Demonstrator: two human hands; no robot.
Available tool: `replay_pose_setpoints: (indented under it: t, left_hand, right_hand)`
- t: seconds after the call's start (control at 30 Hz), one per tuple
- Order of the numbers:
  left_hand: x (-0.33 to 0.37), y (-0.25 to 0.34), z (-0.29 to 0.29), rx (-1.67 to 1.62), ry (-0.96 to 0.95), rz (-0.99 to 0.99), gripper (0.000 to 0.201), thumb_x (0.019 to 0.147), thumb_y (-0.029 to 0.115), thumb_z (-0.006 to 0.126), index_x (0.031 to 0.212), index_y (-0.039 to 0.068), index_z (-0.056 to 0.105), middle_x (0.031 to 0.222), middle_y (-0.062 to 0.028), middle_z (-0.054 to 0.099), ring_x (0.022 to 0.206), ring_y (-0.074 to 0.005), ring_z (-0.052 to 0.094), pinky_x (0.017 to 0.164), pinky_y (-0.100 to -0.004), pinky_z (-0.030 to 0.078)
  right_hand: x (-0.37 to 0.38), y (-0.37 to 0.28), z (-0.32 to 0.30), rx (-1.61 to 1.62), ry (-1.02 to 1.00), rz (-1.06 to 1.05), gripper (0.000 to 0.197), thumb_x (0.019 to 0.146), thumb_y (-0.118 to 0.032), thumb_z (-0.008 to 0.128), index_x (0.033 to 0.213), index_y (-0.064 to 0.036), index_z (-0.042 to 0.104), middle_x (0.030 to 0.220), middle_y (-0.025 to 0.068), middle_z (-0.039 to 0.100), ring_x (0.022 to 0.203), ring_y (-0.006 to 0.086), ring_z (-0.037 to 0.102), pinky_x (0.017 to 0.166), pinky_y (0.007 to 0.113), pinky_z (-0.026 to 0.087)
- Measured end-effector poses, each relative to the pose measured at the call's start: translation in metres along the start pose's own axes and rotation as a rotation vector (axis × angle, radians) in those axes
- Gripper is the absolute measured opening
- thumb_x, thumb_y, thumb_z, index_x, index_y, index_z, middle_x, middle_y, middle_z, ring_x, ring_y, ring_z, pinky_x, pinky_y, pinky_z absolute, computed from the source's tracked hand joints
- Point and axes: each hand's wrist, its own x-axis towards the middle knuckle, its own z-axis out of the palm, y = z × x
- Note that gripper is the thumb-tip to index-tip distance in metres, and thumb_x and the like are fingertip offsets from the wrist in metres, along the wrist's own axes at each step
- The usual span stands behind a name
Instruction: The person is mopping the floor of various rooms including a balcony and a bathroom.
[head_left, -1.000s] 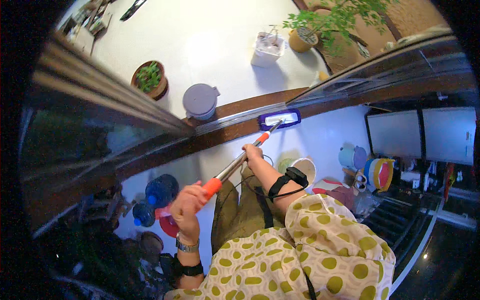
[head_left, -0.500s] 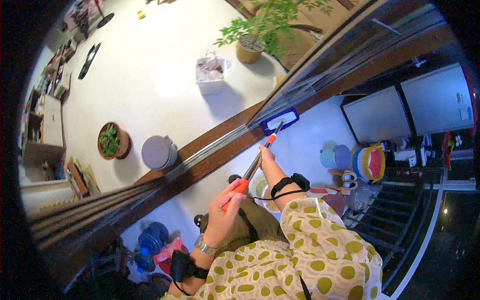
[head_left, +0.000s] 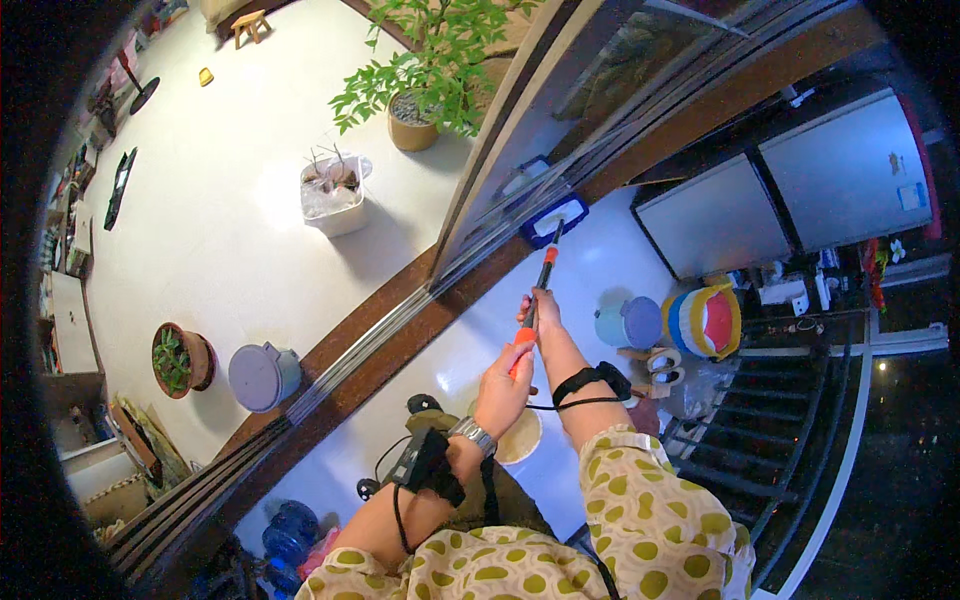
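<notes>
Both my hands are closed around the handle of a flat mop, whose grips are orange and shaft grey. My left hand wraps the orange end grip, nearest my body. Farther along the shaft, my right hand holds on just ahead of it. The flat mop has a white plate with a dark blue pad around it. Its head lies at the brown door sill, beside the lower edge of the sliding glass door.
Left of the sill stand a lidded grey bin, a potted plant, a white tub and a leafy potted tree. On the right are a teal-and-purple bucket, a striped basket, and white cabinet doors. A pale bucket is near my legs.
My left hand has moved forward and right, closer to my right hand. The mop handle points more straight ahead, its head still by the sill. The whole view has shifted.
</notes>
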Motion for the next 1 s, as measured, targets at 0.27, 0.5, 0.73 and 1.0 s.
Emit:
replay_pose_setpoints:
  t: [0.27, 0.5, 0.73, 1.0]
  left_hand:
    - [0.002, 0.011, -0.004, 0.174, -0.072, -0.149, 0.038, 0.083, 0.019, 0.044, 0.117, 0.004, 0.04, 0.079, -0.0056, 0.053, 0.056, -0.0102, 0.05, 0.05, -0.0242, 0.047]
    - [-0.112, 0.023, -0.139, 0.115, 0.11, -0.279, 0.038, 0.082, 0.023, 0.046, 0.114, 0.003, 0.044, 0.081, -0.0037, 0.052, 0.054, -0.0072, 0.047, 0.048, -0.02, 0.041]
    - [-0.294, 0.086, -0.282, 0.183, 0.413, -0.423, 0.037, 0.079, 0.018, 0.05, 0.108, -0.005, 0.048, 0.088, -0.008, 0.057, 0.063, -0.0094, 0.053, 0.056, -0.0204, 0.043]
    - [-0.382, 0.193, -0.267, 0.461, 0.479, -0.481, 0.034, 0.077, 0.01, 0.055, 0.105, -0.008, 0.049, 0.097, -0.0123, 0.055, 0.086, -0.0141, 0.051, 0.075, -0.0226, 0.04]
  right_hand:
    - [0.023, -0.003, -0.021, -0.316, 0.1, -0.201, 0.017, 0.074, -0.012, 0.047, 0.083, -0.012, 0.033, 0.06, 0.0044, 0.042, 0.044, 0.0137, 0.042, 0.038, 0.031, 0.038]
    - [-0.07, 0.15, 0.047, -0.437, 0.015, -0.057, 0.058, 0.071, -0.008, 0.047, 0.118, -0.0121, 0.012, 0.063, 0.0086, 0.044, 0.047, 0.0191, 0.048, 0.04, 0.034, 0.044]
    - [-0.236, 0.333, 0.106, -0.626, -0.269, 0.344, 0.096, 0.069, -0.022, 0.054, 0.123, -0.0096, -0.025, 0.111, 0.0239, 0.043, 0.091, 0.033, 0.049, 0.08, 0.037, 0.039]
    - [-0.391, 0.338, 0.137, -0.68, -0.334, 0.56, 0.049, 0.074, -0.017, 0.052, 0.1, -0.0076, 0.011, 0.099, 0.0275, 0.041, 0.062, 0.0251, 0.057, 0.062, 0.034, 0.047]
